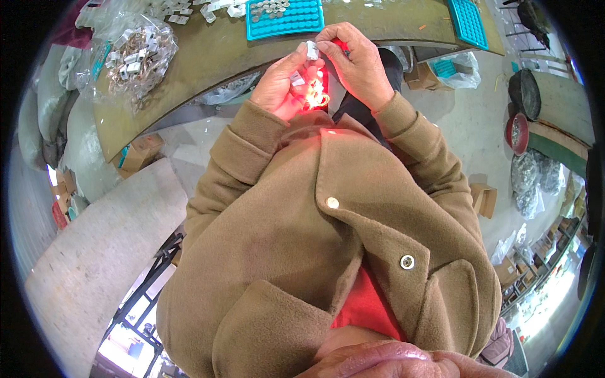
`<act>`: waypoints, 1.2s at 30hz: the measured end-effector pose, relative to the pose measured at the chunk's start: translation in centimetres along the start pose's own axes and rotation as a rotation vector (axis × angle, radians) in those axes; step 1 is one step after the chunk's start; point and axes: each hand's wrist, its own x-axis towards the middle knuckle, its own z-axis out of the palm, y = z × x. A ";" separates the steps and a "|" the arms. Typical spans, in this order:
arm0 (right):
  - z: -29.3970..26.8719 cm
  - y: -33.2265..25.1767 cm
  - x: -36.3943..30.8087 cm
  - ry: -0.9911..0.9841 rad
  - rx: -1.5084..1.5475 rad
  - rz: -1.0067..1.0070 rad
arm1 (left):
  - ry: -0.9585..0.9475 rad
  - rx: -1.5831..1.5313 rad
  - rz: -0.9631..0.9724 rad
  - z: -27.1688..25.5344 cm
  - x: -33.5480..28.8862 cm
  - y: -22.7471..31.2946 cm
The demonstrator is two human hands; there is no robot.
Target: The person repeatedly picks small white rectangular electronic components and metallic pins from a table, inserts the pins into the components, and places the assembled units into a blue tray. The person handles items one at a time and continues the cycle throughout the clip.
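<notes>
Clear bag (135,53) of white tags, table left.

A tan-brown jacket (315,252) is worn over a red garment (365,305). Turquoise gridded trays (283,17) are seen on an olive-brown table (208,57). Small white pieces (311,50) are lit by red glow.

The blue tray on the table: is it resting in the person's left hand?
No: the blue tray lies on the table, while the left hand holds small white pieces near the right hand.

We're seeing a matt, fuzzy tan cloth coat (302,252) with shiny metal snap buttons (407,261), a ridged teal plastic tray (285,17), a crinkly glossy clear plastic bag (135,53) and a worn, dull wooden tabletop (214,57).
</notes>
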 end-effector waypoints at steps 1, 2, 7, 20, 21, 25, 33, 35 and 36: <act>0.0 -0.1 0.0 0.002 -0.038 -0.011 | 0.010 -0.018 -0.008 0.0 -0.1 0.0; 0.0 -0.3 0.1 -0.013 -0.074 -0.038 | 0.021 -0.036 -0.016 0.0 -0.2 0.1; -0.4 -0.9 0.4 -0.071 -0.177 -0.080 | 0.066 -0.038 0.011 -0.1 -0.5 -0.4; 0.8 -0.6 1.0 -0.075 0.286 0.180 | 0.030 -0.149 0.011 -0.8 -1.2 0.9; 0.9 -0.5 1.1 -0.082 0.210 0.180 | 0.020 -0.145 0.014 -0.8 -1.2 0.9; 1.5 -0.3 1.0 -0.059 0.087 0.037 | 0.059 -0.201 -0.018 -0.9 -1.0 0.9; 1.8 0.1 1.2 -0.024 -0.072 -0.032 | 0.092 -0.235 -0.050 -1.1 0.0 0.7; 1.9 0.2 1.1 -0.035 0.034 0.088 | 0.129 -0.190 -0.041 -1.1 0.1 0.8; 2.0 0.3 1.1 -0.053 0.078 0.179 | 0.147 -0.155 -0.033 -1.1 0.1 1.0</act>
